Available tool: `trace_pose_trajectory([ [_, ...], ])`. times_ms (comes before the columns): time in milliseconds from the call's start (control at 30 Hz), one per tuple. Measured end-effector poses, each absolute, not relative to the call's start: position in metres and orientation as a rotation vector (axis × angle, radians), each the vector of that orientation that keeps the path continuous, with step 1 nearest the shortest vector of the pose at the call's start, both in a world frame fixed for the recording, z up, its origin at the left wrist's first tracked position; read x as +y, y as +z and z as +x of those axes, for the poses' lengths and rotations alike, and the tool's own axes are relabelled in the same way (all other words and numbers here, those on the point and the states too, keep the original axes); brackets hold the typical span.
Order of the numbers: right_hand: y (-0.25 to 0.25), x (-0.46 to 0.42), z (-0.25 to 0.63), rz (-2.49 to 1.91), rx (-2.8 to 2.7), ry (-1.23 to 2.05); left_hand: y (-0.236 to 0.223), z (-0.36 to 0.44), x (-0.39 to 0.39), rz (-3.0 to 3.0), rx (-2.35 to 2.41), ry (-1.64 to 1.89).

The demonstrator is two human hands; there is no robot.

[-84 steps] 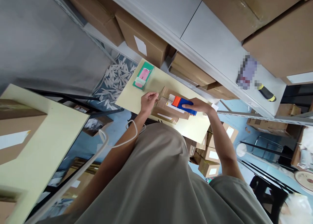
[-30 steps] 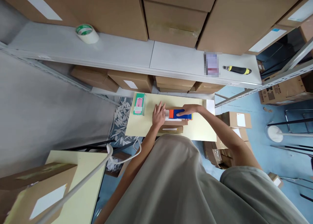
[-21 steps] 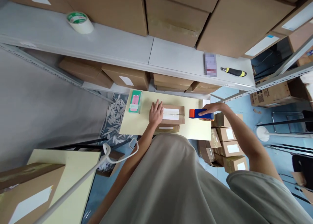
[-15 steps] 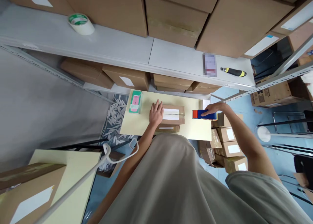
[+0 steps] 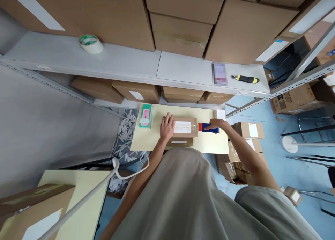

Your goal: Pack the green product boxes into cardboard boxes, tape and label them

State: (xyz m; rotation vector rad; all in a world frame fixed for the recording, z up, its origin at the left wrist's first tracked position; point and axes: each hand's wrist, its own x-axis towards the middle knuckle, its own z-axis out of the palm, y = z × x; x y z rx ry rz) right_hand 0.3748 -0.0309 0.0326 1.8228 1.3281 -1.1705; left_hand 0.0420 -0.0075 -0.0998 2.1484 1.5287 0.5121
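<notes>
A brown cardboard box (image 5: 183,132) with white labels on its top lies on the pale yellow table (image 5: 157,147). My left hand (image 5: 166,126) rests flat on the left end of this box, fingers stretched out. At the box's right end, my right hand (image 5: 216,124) is wrapped round a blue and orange tape dispenser (image 5: 208,128). The dispenser's orange end is right by the box's edge; whether it touches cannot be told. A smaller brown box (image 5: 180,142) lies along the near side of the labelled one. The green and pink package (image 5: 146,116) stands at the table's left end.
Behind the table, a grey shelf (image 5: 131,67) bears large cartons, a tape roll (image 5: 91,44) and a black-yellow utility knife (image 5: 246,79). Cartons (image 5: 248,130) are stacked on the floor at right. A white cable-like arm (image 5: 86,194) crosses at left, above another table (image 5: 86,184).
The tape dispenser first lay over the box top, then moved right off it, and is now back close to the box's right end. My left hand went from pinching at the left end to lying flat.
</notes>
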Motion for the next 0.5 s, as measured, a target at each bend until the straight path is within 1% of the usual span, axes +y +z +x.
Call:
trace_pose_trajectory([
  [133,0.021,-0.049,0.349,2.025,1.428,-0.835,-0.098,0.042,-0.009,2.145,1.521,0.549],
  [167,0.018,-0.055,0.344,2.051,1.441,-0.794,-0.096,0.042,-0.009,2.144,1.523,0.558],
  [367,0.01,-0.089,0.332,2.136,1.451,-0.686,-0.089,0.043,-0.01,2.153,1.54,0.552],
  [500,0.017,-0.097,0.335,2.234,1.503,-0.634,-0.085,0.035,-0.013,2.208,1.532,0.582],
])
